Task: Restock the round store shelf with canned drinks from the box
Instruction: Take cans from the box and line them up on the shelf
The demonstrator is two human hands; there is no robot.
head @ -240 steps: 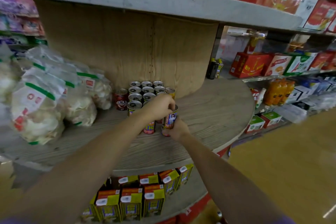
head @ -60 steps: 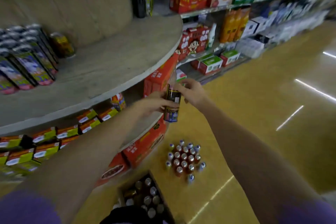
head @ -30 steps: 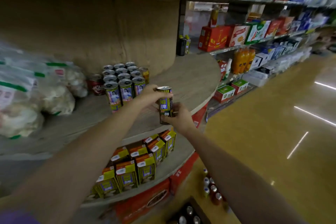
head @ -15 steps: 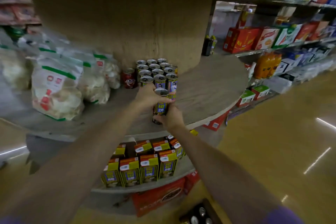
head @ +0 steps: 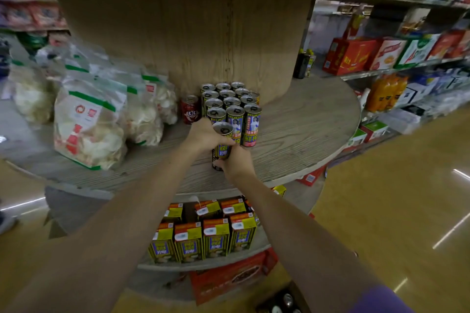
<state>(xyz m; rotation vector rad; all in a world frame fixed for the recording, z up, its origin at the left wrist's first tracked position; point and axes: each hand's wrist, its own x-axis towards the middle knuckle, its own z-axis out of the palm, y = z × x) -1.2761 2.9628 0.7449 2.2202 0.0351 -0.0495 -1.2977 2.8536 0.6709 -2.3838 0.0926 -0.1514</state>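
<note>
Can [head: 221, 145], lifted from near the floor, now meets the round shelf [head: 305, 134] beside the stocked cans [head: 232, 104]. Left hand [head: 203, 134] and right hand [head: 237, 161] both grip it; release comes next.

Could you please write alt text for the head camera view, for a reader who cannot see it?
Both hands, left hand and right hand, grip one upright can on the round wooden shelf, just in front of a block of matching cans. Snack bags lie left.

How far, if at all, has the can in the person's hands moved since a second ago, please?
Yes. The can, gripped by left hand and right hand, went from the shelf edge inward, up against the front row of cans.
</note>
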